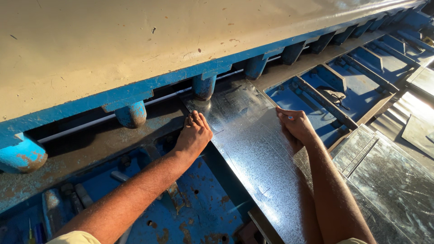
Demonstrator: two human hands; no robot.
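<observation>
A long galvanized metal sheet (253, 149) lies on the blue machine bed, its far end pushed under the row of blue hold-down cylinders (204, 86). My left hand (194, 135) rests palm down on the sheet's left edge, fingers together and pointing toward the machine. My right hand (296, 126) grips the sheet's right edge, thumb on top. Both forearms reach in from the bottom of the view.
A large cream machine housing (135, 40) with a blue lower rim fills the top. Blue support arms and recesses (334, 86) lie to the right. More metal sheets (389, 171) are stacked at lower right. The worn blue table (199, 212) shows rust spots.
</observation>
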